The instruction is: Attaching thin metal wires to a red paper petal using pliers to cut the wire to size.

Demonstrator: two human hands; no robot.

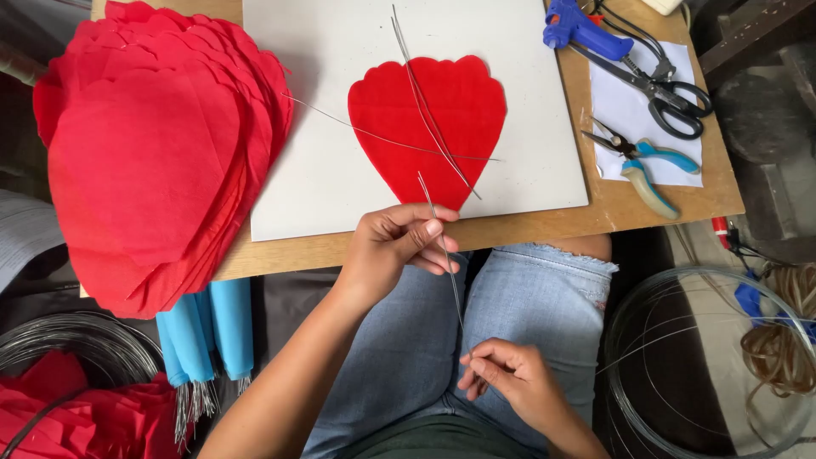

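Both your hands pinch one thin, stiff steel wire (444, 255), left hand (393, 246) fingers closed near its top, right hand (510, 382) fingers closed at its lower end.

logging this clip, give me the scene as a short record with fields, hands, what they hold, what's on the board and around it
left hand: pinches the upper part of a thin wire
right hand: pinches the wire's lower end, over the lap
white board: one red petal with loose wires lying across it
left of board: stack of red petals
right side of table: blue glue gun, scissors, pliers
below table: blue rolls, wire coil
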